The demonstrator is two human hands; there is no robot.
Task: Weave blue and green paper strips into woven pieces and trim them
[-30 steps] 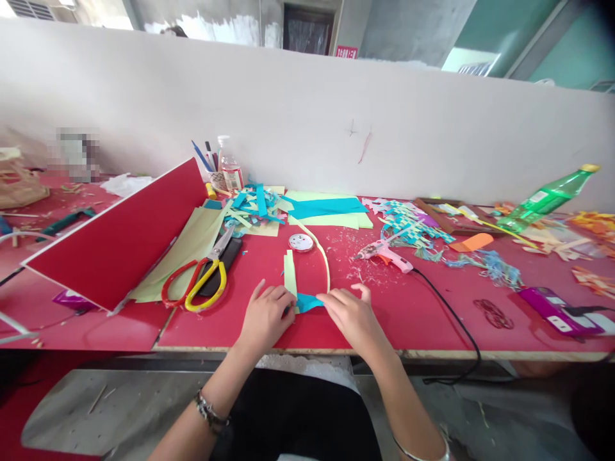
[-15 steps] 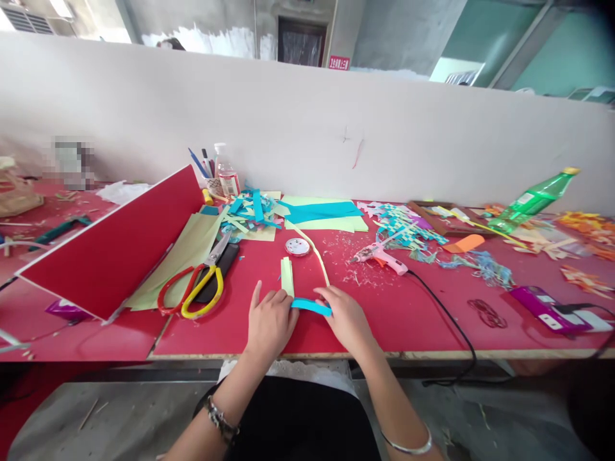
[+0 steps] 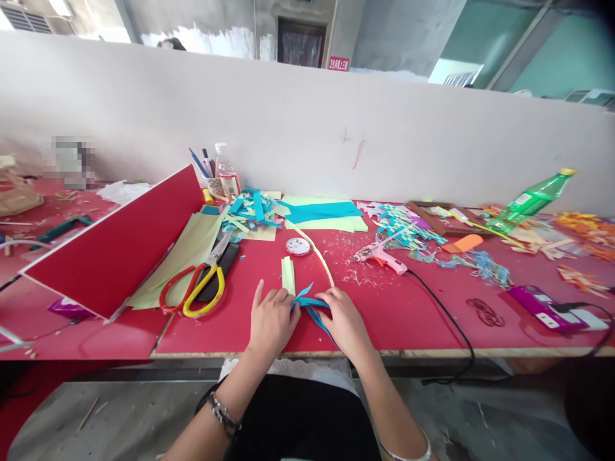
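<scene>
Thin blue paper strips (image 3: 316,302) stretch between my two hands just above the red table, fanned apart into several pieces. My left hand (image 3: 272,320) pinches their left ends, its thumb and fingers pressed together. On the other side my right hand (image 3: 344,318) grips the strips' right part, one tail hanging down by the palm. Pale green paper strips (image 3: 287,275) lie right behind my left fingers. A narrow pale yellow strip (image 3: 320,256) curves from the back towards my right fingertips; whether they touch it I cannot tell.
Large scissors (image 3: 202,285) lie to the left beside a leaning red board (image 3: 125,240). A pink glue gun (image 3: 382,256) with a black cord rests to the right. Cut paper (image 3: 252,214), a round white disc (image 3: 298,246), a green bottle (image 3: 533,202) and a purple power strip (image 3: 542,308) are around.
The blue paper between my hands was one flat band; now it has separated into several thin strips, one pointing up and others downward. My hands have barely moved.
</scene>
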